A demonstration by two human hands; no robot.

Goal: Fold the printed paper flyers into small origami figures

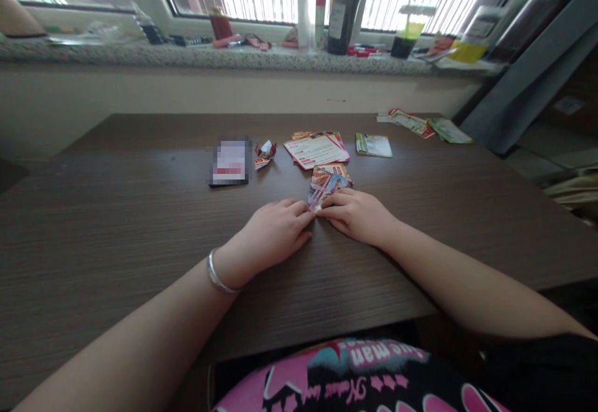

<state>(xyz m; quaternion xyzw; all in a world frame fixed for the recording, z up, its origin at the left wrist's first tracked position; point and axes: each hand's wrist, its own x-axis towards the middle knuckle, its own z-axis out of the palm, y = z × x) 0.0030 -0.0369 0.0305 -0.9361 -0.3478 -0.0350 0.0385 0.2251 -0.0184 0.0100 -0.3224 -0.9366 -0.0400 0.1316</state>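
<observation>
A colourful printed paper card (322,184), partly folded, lies on the brown table under my fingertips. My left hand (283,225) pinches its near corner, with a silver bracelet (218,273) round the wrist. From the other side my right hand (357,212) presses on the same corner, fingers bent and close together. The two sets of fingertips almost meet there and hide part of the paper. Just beyond is a fanned pile of red-edged cards (317,150). Left of that pile sits a small folded paper piece (265,154).
A phone-like dark-edged object (228,162) with a blurred face lies at left. A small stack of green-white cards (374,145) is right of the pile, and more cards (415,123) lie at the far right. Bottles (344,13) and small items line the stone windowsill (163,57).
</observation>
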